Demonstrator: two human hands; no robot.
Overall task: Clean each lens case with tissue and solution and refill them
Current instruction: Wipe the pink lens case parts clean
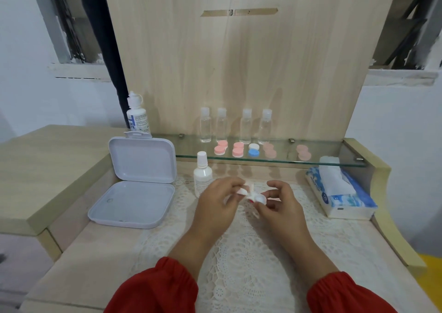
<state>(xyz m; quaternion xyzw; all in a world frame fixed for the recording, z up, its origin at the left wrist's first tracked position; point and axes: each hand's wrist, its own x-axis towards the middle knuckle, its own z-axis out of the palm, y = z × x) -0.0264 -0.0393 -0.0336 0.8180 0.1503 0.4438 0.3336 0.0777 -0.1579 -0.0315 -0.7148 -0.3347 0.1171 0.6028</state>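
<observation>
Red sleeves (153, 288) low in frame, both hands mid-frame over the lace-covered counter (239, 253): left hand (218, 202) pinching tissue (241, 191), right hand (281, 201) gripping a white lens case (259, 198).

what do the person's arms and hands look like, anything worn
Both arms wear red long sleeves with gathered, elasticated cuffs: the left sleeve and the right sleeve end above the wrists. The left hand and right hand are bare: no gloves, and no rings, watch or bracelet show.

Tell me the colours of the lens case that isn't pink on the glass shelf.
One white cap and one blue cap on the lens case, seen in the head view.
</observation>
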